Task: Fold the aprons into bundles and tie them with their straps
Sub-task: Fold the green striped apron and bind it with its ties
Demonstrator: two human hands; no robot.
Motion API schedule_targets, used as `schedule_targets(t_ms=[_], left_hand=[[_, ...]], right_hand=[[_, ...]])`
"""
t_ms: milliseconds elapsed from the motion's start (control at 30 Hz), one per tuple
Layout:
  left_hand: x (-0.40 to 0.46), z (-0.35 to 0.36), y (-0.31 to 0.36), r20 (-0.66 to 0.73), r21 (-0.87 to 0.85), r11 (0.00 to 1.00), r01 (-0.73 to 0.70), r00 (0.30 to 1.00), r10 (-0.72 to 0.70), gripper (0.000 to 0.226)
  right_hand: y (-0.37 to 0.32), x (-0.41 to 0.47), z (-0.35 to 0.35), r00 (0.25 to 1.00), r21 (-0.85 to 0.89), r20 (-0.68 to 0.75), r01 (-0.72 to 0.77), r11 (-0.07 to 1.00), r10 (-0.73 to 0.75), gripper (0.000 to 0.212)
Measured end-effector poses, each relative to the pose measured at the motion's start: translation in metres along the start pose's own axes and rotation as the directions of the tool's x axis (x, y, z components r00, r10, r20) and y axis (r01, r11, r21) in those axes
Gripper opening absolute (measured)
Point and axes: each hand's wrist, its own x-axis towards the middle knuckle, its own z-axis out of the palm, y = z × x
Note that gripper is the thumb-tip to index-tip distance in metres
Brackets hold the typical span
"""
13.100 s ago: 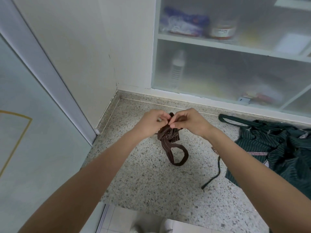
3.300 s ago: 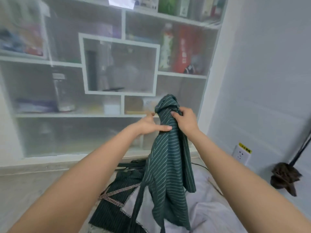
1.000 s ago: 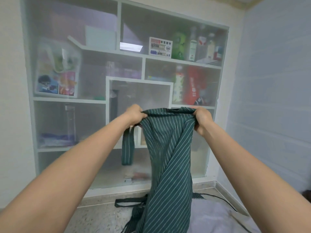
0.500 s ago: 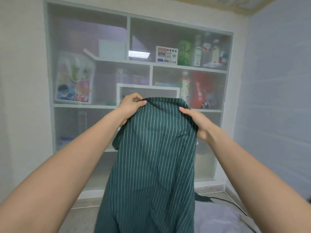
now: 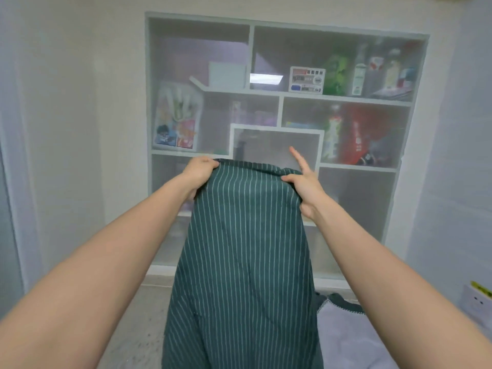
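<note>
Left hand [image 5: 199,170] grips and right hand [image 5: 302,186] pinches, two fingers straight, the top edge of the green striped apron [image 5: 245,257], hanging lengthwise down between both arms, equally near.

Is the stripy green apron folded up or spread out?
Spread out: the dark green striped apron hangs flat from the left hand and right hand.

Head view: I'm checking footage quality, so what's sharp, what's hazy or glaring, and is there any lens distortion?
Head view: the green striped apron and both hands, left and right, are fairly sharp; the shelf unit looks milky behind its translucent front, with a bright rectangular reflection; forearms balloon toward the bottom corners, wide-angle distortion; light is soft, without hard shadows.
</note>
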Motion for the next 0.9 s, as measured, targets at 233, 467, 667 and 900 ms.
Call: schedule_targets(t_ms=[233,467,667,900], left_hand=[[-0.005,-0.050,-0.006,-0.170,0.616,0.787,-0.039,0.969,0.181,0.012],[0.006,-0.097,-0.053,-0.081,0.830,0.558,0.012,0.992,0.098,0.027],[0.050,-0.132,-0.123,0.076,0.862,0.506,-0.025,0.994,-0.079,0.012],[0.107,-0.144,-0.215,0.022,0.887,0.462,0.019,0.996,-0.084,0.012]], right_hand=[[0.015,-0.007,0.030,0.982,-0.032,0.189,0.012,0.999,-0.005,0.059],[0.054,0.007,0.082,0.946,-0.451,0.318,0.093,0.888,0.062,0.079],[0.105,0.033,0.143,0.892,-0.653,0.385,0.082,0.753,0.236,0.094],[0.179,0.064,0.199,0.903,-0.749,0.300,0.022,0.663,0.308,0.096]])
